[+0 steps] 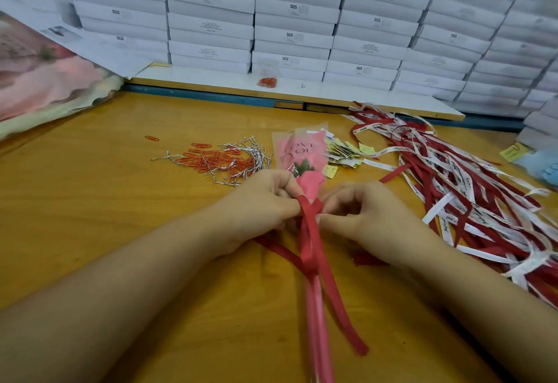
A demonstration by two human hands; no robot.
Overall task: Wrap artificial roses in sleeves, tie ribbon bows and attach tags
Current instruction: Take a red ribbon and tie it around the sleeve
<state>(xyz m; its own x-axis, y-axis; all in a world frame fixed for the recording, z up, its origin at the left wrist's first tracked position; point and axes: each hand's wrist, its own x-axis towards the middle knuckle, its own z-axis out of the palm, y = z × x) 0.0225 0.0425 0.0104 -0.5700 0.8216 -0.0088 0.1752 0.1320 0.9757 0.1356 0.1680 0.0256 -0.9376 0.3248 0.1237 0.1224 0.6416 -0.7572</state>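
A pink artificial rose in a clear sleeve (302, 153) printed with "LOVE YOU" lies on the wooden table (90, 201), bloom pointing away from me. Its pink stem (320, 322) runs back toward me. A red ribbon (311, 231) is looped around the neck of the sleeve, and its ends trail down along the stem. My left hand (265, 201) grips the sleeve neck and the ribbon from the left. My right hand (356, 210) pinches the ribbon from the right with curled fingers.
Red paper clips (211, 157) and silver twist ties (244, 153) lie left of the rose. Yellow and white tags (344, 150) sit just right of it. A heap of red and white ribbons (468, 186) covers the right side. White boxes (290, 20) are stacked behind.
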